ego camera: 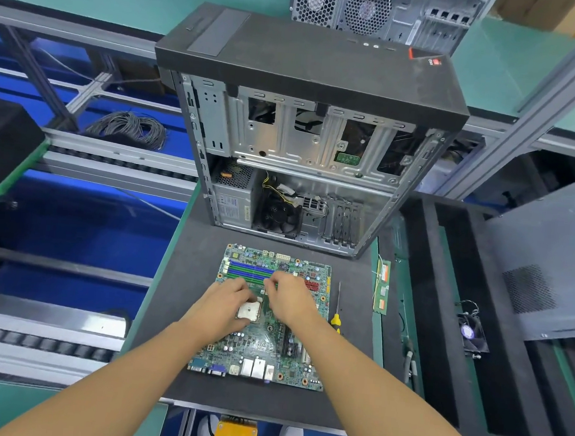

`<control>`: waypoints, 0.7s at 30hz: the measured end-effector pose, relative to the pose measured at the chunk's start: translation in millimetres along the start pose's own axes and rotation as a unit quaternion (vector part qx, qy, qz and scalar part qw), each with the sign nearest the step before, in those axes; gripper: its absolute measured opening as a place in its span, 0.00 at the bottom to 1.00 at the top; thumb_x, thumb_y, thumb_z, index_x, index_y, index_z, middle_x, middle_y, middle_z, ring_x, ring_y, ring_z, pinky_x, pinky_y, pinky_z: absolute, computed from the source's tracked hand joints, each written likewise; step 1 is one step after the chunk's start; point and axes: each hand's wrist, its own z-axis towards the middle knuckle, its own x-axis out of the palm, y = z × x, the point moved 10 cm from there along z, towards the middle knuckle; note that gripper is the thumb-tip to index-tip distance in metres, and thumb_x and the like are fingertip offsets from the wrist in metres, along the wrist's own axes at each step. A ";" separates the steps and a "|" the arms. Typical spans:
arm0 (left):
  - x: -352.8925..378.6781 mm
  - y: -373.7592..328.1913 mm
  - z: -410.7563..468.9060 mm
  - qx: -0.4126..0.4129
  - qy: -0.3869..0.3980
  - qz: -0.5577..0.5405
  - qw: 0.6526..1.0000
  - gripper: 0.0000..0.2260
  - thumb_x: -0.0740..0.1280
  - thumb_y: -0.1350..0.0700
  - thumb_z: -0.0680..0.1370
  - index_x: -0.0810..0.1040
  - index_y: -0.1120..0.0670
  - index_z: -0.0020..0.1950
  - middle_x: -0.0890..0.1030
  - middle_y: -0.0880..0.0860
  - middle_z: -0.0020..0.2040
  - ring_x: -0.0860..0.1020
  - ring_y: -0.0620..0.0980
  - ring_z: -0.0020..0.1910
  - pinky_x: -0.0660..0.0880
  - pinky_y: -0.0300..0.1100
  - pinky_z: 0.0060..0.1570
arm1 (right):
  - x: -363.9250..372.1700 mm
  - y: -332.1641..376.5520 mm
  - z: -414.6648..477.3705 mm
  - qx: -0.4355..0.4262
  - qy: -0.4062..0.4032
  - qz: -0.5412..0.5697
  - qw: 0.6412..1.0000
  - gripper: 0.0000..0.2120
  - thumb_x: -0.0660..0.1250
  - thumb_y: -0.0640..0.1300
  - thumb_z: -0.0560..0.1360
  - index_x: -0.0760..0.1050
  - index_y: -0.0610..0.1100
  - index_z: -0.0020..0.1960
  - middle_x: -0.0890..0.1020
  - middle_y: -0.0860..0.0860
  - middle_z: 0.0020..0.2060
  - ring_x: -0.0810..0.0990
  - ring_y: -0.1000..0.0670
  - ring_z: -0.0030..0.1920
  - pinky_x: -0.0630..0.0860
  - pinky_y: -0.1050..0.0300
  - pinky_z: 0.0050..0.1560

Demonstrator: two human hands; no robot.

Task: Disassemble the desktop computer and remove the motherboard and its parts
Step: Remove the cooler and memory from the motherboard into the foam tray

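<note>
Head view showed both forearms reaching over the motherboard (260,348), which lay flat on the dark mat (179,278), already out of the case and probably put there so that its parts could be worked from above.

The left hand (231,299) rested with bent fingers over the near-left edge of the processor socket (249,311). I judged it was steadying the board. The right hand (289,298) sat just beside it, fingers drawn together and curled down, their tips meeting the board just beyond the socket. Whether either hand pinched a latch or only pressed, I could not tell, since the knuckles hid the fingertips.

Just beyond the fingertips ran the blue and green memory slots (248,271), which looked vacant. To the right of the right hand's fingers, near but not touching, a yellow-handled screwdriver (336,318) lay within easy reach. Farther right of it, two memory sticks (382,289) were set aside at the mat's edge.

Well beyond the fingers the open computer case (303,171) lay on its side, opening toward the person, with the power supply (231,200) inside. Far right of the fingers lay a loose fan (472,333) and a grey side panel (549,256).
</note>
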 end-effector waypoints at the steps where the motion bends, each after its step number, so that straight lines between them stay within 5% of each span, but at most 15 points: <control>1: 0.1 -0.8 1.0 0.006 0.003 -0.001 1.000 0.20 0.70 0.46 0.75 0.75 0.48 0.66 0.73 0.45 0.58 0.72 0.46 0.59 0.69 0.43 0.59 | 1.4 -1.5 -0.5 0.001 0.005 0.007 1.000 0.15 0.57 0.50 0.83 0.76 0.41 0.54 0.83 0.43 0.41 0.82 0.42 0.41 0.80 0.48 0.44; 10: 4.6 -5.0 11.6 0.046 0.048 0.065 0.996 0.21 0.69 0.46 0.73 0.74 0.51 0.65 0.73 0.48 0.57 0.71 0.48 0.59 0.69 0.44 0.60 | -7.7 -3.2 -1.0 0.004 -0.028 -0.006 1.000 0.11 0.59 0.50 0.82 0.76 0.44 0.52 0.81 0.45 0.39 0.79 0.42 0.40 0.77 0.53 0.40; 21: -5.8 -11.2 15.3 0.083 0.026 -0.006 0.996 0.20 0.71 0.48 0.72 0.74 0.53 0.61 0.74 0.48 0.54 0.71 0.46 0.54 0.68 0.38 0.56 | -2.9 -7.5 -0.9 -0.015 0.004 0.018 1.000 0.13 0.59 0.52 0.82 0.77 0.44 0.52 0.83 0.44 0.41 0.78 0.44 0.39 0.78 0.51 0.43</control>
